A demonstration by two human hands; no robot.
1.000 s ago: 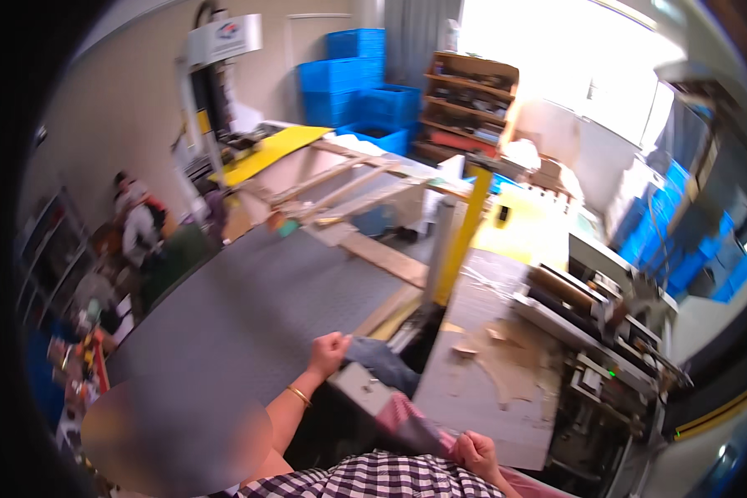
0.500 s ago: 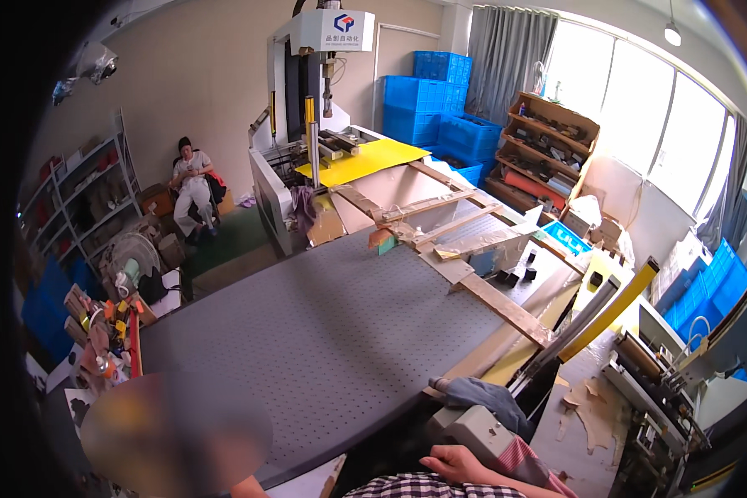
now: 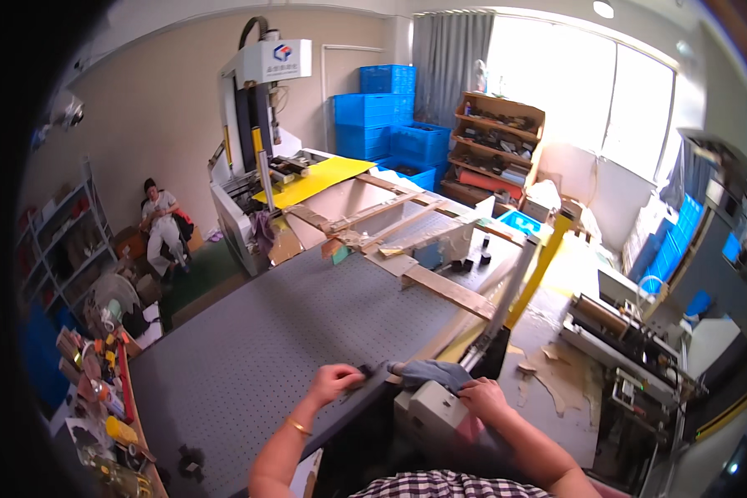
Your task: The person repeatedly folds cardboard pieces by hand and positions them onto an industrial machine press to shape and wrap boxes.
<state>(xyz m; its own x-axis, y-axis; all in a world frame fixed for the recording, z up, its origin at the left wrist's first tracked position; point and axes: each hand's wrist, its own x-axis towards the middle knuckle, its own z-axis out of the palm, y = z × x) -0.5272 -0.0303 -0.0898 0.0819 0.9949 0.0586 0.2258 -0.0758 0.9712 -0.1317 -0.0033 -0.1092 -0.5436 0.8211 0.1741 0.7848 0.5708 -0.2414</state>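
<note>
Near the front right edge of the dark perforated table (image 3: 249,357), my left hand (image 3: 334,384) is closed with its fingertips on a small black piece (image 3: 365,371). A bracelet circles that wrist. My right hand (image 3: 483,398) lies on top of a grey control box (image 3: 430,410), its fingers curled at the right end of a crumpled grey cloth (image 3: 436,373). The cloth is draped over the box's far side. Another small cluster of black pieces (image 3: 192,461) lies on the table at the lower left.
Wooden slats (image 3: 448,292) cross the table's far part, before a machine head (image 3: 274,62) and a yellow sheet (image 3: 328,183). A yellow-and-silver post (image 3: 539,270) rises at the right. Tools crowd a tray (image 3: 112,394) at the left. A person (image 3: 164,224) sits far left.
My left hand has come from the blurred lower left to the table's front right edge. My right hand has moved forward from my lap onto the box and cloth. The view has turned right.
</note>
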